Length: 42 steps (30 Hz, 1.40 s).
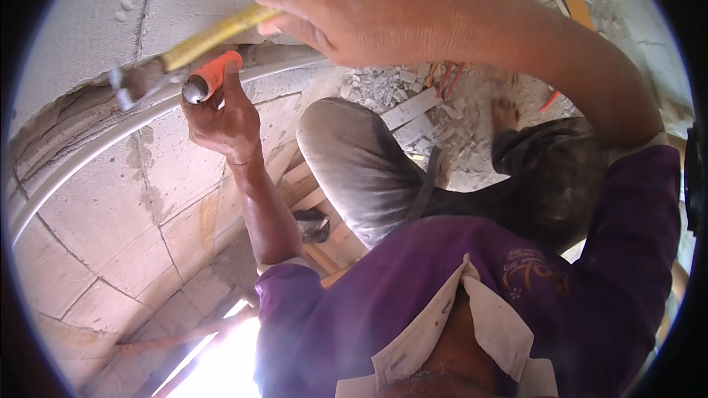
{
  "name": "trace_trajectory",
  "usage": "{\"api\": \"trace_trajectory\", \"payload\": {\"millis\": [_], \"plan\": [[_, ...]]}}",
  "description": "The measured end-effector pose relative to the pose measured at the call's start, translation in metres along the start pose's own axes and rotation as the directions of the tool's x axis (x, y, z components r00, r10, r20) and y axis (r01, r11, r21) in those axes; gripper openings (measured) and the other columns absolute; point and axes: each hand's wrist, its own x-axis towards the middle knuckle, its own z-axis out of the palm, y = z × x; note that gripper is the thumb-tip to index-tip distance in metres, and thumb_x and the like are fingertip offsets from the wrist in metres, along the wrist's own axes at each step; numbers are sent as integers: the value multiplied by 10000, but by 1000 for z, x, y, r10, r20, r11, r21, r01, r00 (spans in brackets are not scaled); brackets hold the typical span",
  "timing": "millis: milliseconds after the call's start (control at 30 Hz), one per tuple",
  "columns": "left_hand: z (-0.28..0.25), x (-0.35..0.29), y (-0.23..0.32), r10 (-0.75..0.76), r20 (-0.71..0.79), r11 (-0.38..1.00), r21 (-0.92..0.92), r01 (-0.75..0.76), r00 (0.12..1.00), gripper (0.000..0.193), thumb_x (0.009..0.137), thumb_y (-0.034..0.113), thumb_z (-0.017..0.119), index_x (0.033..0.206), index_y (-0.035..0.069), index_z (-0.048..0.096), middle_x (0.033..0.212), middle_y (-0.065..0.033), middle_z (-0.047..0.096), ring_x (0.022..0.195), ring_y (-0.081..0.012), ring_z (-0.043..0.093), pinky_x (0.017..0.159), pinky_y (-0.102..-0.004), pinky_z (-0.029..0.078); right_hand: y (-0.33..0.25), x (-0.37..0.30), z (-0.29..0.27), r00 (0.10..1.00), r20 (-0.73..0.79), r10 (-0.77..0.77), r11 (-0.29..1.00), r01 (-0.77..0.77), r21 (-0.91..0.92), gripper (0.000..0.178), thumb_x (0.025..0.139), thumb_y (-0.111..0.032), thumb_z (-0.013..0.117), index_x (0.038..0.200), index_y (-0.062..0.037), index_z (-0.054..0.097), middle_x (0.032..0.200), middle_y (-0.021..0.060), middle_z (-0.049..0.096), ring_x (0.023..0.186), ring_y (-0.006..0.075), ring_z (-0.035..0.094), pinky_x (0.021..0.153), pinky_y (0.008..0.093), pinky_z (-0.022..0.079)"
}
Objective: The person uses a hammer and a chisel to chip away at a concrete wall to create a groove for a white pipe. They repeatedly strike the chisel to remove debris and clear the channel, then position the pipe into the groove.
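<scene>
My right hand point(361, 11), raised in front of the block wall and smeared by motion, is closed round the yellow handle of a hammer point(217, 35). The blurred hammer head is to the left of my left hand. My left hand point(228, 127) is wrapped round a chisel point(219, 74) with an orange grip. Its round metal striking end points toward me; its far tip is hidden at the wall. Behind the chisel, a rough groove point(66, 114) is cut along the grey block wall point(184, 158).
A white pipe point(110, 131) runs along the wall beside the groove. Broken rubble point(383, 87) and a pale flat strip point(413, 109) lie on the floor near my bent legs. Wooden pieces point(313, 195) lie beside my left knee, near a dark object point(313, 225).
</scene>
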Motion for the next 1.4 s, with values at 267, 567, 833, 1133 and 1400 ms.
{"api": "trace_trajectory", "payload": {"millis": [267,567,833,1133,1400], "plan": [[14,-8,4,-166,112,963,232,137,980,293,789,195,849,948,4,694,884,-89,752,797,-103,708,736,-262,570,-7,-3,-6,968,206,144,989,-130,-77,244,951,-271,602,993,-33,569,599,136,591,524,324,618,502,449,471],[13,-45,-35,60,163,988,-151,-36,985,404,826,47,794,1155,22,561,1079,-138,710,996,-225,692,882,-352,568,33,-14,-39,953,165,253,917,-291,274,290,1013,-217,546,822,-3,500,484,85,450,375,189,470,375,351,364],[54,-94,-68,154,292,970,-229,-88,944,391,839,36,780,1139,15,531,1040,-159,711,948,-220,699,835,-329,573,62,-64,-19,955,141,262,952,-280,127,281,999,-180,544,770,-24,499,494,61,442,377,157,436,379,328,349],[82,-101,-88,368,311,924,-225,-308,876,433,788,33,814,1141,59,566,1051,-147,712,890,-286,721,798,-354,588,64,-77,-1,789,390,474,854,-521,15,251,994,-195,499,839,1,524,533,94,499,439,243,506,461,390,427],[99,-113,-94,226,303,969,-162,-184,926,406,773,78,835,1101,72,597,1016,-135,709,883,-273,710,772,-347,581,66,-83,4,802,441,403,886,-463,34,260,987,-202,471,860,20,518,602,160,540,560,313,580,597,456,482]]}}
